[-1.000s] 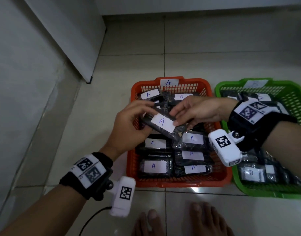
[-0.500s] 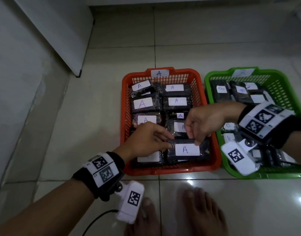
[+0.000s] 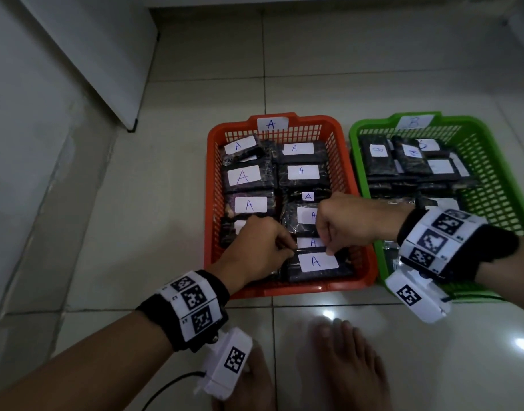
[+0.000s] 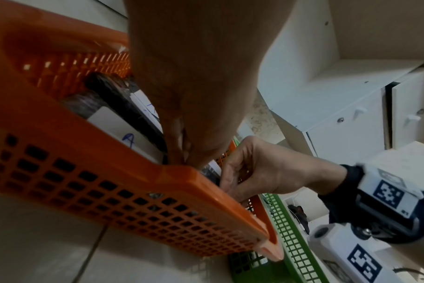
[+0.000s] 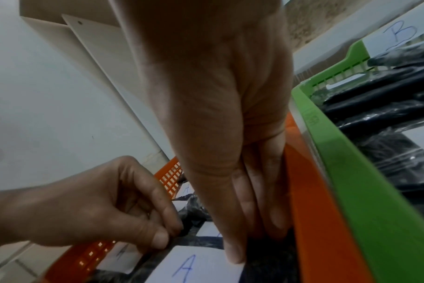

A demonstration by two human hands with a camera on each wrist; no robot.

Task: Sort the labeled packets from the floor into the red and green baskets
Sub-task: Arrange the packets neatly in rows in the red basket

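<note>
A black packet with a white label "A" (image 3: 317, 264) lies flat in the near right corner of the red basket (image 3: 208, 203), which holds several other "A" packets. My left hand (image 3: 287, 250) pinches its left edge between thumb and fingers. My right hand (image 3: 329, 247) holds its far edge. In the right wrist view the right hand (image 5: 254, 239) has its thumb on the label (image 5: 194, 268) and fingers behind the packet, against the red basket wall (image 5: 310, 210). The green basket (image 3: 492, 161), tagged "B", stands to the right with several dark packets.
The two baskets sit side by side on pale floor tiles. My bare feet (image 3: 343, 366) stand just in front of them. A white panel (image 3: 91, 54) leans along the left wall. A black cable (image 3: 171, 387) trails from the left wrist camera.
Both hands carried the "A" packet down from above the red basket's middle to its near right corner, where it now lies flat.
</note>
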